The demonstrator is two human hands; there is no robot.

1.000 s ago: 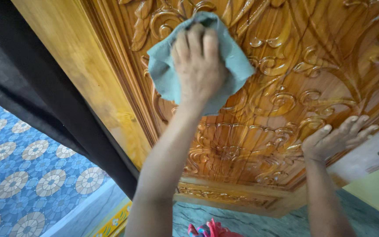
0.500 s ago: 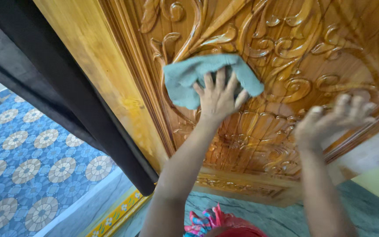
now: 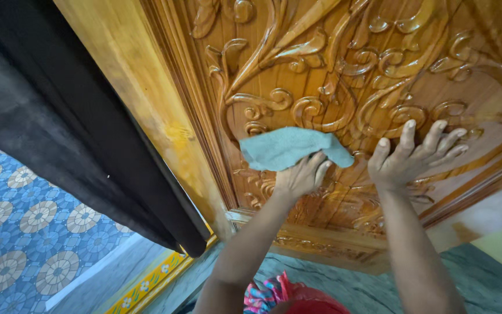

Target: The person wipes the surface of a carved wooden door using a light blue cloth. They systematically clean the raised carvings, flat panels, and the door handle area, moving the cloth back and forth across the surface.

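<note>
A: State the grip of each hand.

B: Left hand (image 3: pixel 303 177): fingers curled over the lower edge of a pale green cloth (image 3: pixel 289 148), pressing it flat against the carved door (image 3: pixel 344 87). Right hand (image 3: pixel 413 157): fingers spread wide, holding nothing, palm and fingertips resting on the carving just right of the cloth.

A: Where is the cloth on the door?

B: On the lower part of the carved panel, below the large scrolls and above the bottom rail. Its long axis runs roughly left to right across the door, and its upper edge faces the scrolls.

A: Which step is in hand?

B: Judged from the pose, wiping the carved relief, with the free hand bracing the door. The next stroke calls for firm pressure into the grooves, since the flat cloth bridges over them.

A: Surroundings?

B: A plain frame (image 3: pixel 140 110) borders the door on the left; beyond it hangs a dark curtain (image 3: pixel 47 128) over blue patterned floor tiles (image 3: pixel 24 227). Below the door lies grey-green marble floor (image 3: pixel 495 285).
</note>
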